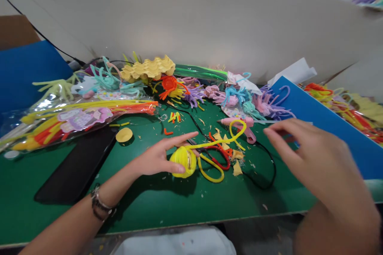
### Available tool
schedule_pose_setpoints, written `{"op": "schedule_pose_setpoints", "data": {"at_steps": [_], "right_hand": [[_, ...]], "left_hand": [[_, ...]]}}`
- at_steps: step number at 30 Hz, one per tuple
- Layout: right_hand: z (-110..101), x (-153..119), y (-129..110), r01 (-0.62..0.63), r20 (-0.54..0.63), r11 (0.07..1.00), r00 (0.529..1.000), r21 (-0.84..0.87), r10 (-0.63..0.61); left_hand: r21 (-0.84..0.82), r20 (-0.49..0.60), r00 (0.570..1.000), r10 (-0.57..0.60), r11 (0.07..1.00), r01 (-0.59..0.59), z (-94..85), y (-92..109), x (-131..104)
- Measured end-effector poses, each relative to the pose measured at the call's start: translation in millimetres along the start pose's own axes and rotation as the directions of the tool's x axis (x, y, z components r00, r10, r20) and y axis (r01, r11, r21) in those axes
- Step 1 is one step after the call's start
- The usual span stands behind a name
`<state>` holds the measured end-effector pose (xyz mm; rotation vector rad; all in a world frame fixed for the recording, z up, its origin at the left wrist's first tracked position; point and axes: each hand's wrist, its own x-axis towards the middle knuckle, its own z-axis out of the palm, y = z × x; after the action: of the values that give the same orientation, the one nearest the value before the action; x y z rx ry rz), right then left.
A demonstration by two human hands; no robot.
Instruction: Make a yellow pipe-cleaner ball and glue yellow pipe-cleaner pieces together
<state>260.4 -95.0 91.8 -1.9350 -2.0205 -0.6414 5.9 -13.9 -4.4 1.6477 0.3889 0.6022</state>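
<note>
The left hand (158, 157) grips a yellow fuzzy ball (183, 162), thumb below and fingers stretched over its top, holding it on the green tabletop (155, 203). A yellow pipe cleaner (223, 139) trails out of the ball and curls into a loop just beyond it. Right beside the ball, on its far side, lie scissors (218, 157) with red and yellow handle loops, amid yellow scraps. Beyond the ball a pink glue gun (239, 123) rests on the tabletop, its black cord (266, 167) curving round past the scissors. The right hand (302, 147) hovers apart from the ball, near the glue gun, fingers loosely spread and holding nothing. Left of the ball sit a small yellow disc (123, 134) and a clear bag of pipe cleaners (74, 117). Behind the ball, a heap of coloured pipe-cleaner shapes (194, 91) lines the tabletop's back edge. A blue board (329, 123) leans to the ball's right.
</note>
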Motion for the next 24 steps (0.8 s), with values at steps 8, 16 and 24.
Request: {"op": "schedule_pose_setpoints", "data": {"at_steps": [8,16,24], "right_hand": [[20,26,-54,0.333,0.345,0.744,0.727,0.579,-0.593],[19,29,-73,0.343,0.182,0.734,0.827,0.587,-0.532],[24,14,-76,0.348,0.163,0.745,0.840,0.570,-0.517]], "left_hand": [[0.560,-0.099,0.967,0.236,0.816,-0.142,-0.1,4,1],[0.757,-0.175,0.879,0.444,0.631,-0.169,-1.6,4,0],[0.590,-0.344,0.780,0.523,0.767,-0.254,-2.0,-1,-1]]}}
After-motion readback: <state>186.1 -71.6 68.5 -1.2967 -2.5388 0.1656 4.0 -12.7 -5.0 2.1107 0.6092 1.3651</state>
